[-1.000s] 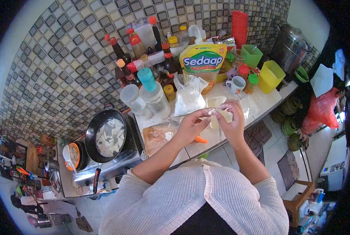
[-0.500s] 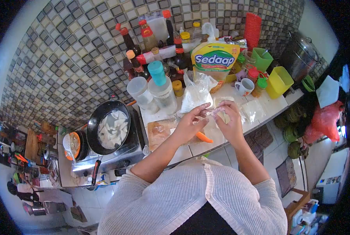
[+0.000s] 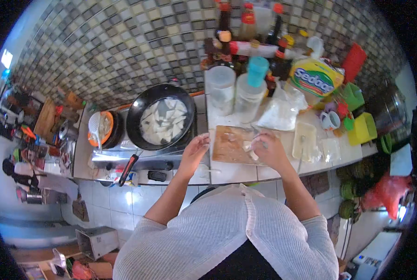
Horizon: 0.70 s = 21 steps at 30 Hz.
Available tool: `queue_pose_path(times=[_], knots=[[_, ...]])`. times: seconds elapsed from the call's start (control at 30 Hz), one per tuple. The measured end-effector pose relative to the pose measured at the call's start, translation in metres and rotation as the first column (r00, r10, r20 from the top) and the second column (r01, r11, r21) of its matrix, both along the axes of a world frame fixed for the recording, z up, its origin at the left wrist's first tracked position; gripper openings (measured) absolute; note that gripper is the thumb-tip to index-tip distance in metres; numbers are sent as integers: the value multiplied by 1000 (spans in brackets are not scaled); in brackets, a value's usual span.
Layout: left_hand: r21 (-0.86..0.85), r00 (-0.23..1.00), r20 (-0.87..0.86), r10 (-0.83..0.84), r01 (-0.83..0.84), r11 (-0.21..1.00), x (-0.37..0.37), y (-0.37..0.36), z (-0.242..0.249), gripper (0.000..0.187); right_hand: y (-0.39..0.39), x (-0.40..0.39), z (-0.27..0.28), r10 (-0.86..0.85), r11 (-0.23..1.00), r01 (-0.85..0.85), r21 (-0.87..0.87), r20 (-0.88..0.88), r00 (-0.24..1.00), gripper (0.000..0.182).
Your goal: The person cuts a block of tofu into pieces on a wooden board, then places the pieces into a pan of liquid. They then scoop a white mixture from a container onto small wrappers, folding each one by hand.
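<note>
My right hand [image 3: 269,151] is over the wooden cutting board [image 3: 227,144], its fingers curled round a small whitish piece [image 3: 250,150], perhaps dough. My left hand [image 3: 195,153] is raised between the board and the stove, fingers loosely extended, with whitish residue on the fingertips and nothing clearly held. To its left, a black frying pan [image 3: 136,128] on the stove contains several flat white pieces [image 3: 164,122] in liquid. A plastic bag of white powder [image 3: 283,109] stands behind my right hand. A pale shallow tray [image 3: 296,144] lies to the right of the board.
Two clear canisters [image 3: 221,91], dark sauce bottles [image 3: 224,23] and a Sedaap pouch [image 3: 313,81] line the back. Right of them are a white mug [image 3: 330,120] and a yellow container [image 3: 362,129]. The pan handle [image 3: 128,170] juts toward me. An orange-rimmed bowl with a strainer [image 3: 101,128] sits left.
My hands have parted: the left moved left toward the pan, the right stayed over the board. The view has swung left. The orange piece on the board is out of sight now.
</note>
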<state>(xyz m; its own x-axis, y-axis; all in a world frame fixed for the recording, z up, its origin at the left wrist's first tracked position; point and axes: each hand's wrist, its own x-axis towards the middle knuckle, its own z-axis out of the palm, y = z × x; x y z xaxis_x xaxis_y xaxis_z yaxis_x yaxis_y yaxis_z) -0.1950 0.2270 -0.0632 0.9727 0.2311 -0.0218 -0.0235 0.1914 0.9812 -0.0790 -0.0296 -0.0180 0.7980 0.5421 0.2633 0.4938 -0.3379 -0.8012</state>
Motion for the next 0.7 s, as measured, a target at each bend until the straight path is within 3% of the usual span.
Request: queue_pose_path(times=[0.1, 0.17, 0.2, 0.27, 0.37, 0.5, 0.57, 0.63, 0.7], knots=[[-8, 996, -87, 4, -4, 1000, -37, 34, -1, 40, 56, 1, -21, 169, 977, -159, -145, 61, 984, 9], [23, 991, -124, -59, 63, 998, -60, 55, 0, 38, 104, 2, -34, 219, 957, -237, -168, -115, 969, 14], [23, 990, -110, -84, 87, 996, -70, 64, 1, 38, 131, 0, -27, 232, 955, -247, -163, -109, 967, 14], [26, 987, -142, -76, 80, 996, -86, 82, 0, 38, 188, -3, -9, 239, 971, -239, 4, 5, 971, 21], [34, 977, -190, -95, 103, 994, -101, 108, -7, 38, 235, -7, 3, 176, 978, -191, 81, 161, 971, 28], [52, 965, -208, -160, 174, 983, -105, 131, -7, 37, 218, -7, -3, 126, 987, -133, 90, 83, 989, 29], [27, 967, -177, -184, 191, 981, -103, 135, -16, 37, 183, 2, -12, 49, 994, -46, 97, -31, 998, 27], [35, 961, -188, -205, 215, 976, -95, 136, -24, 36, 137, 9, -20, -150, 986, 162, 26, -253, 956, 27], [87, 934, -200, -295, 317, 944, -81, 135, -33, 35, 83, 24, -44, -284, 956, 289, 41, -94, 954, 25]])
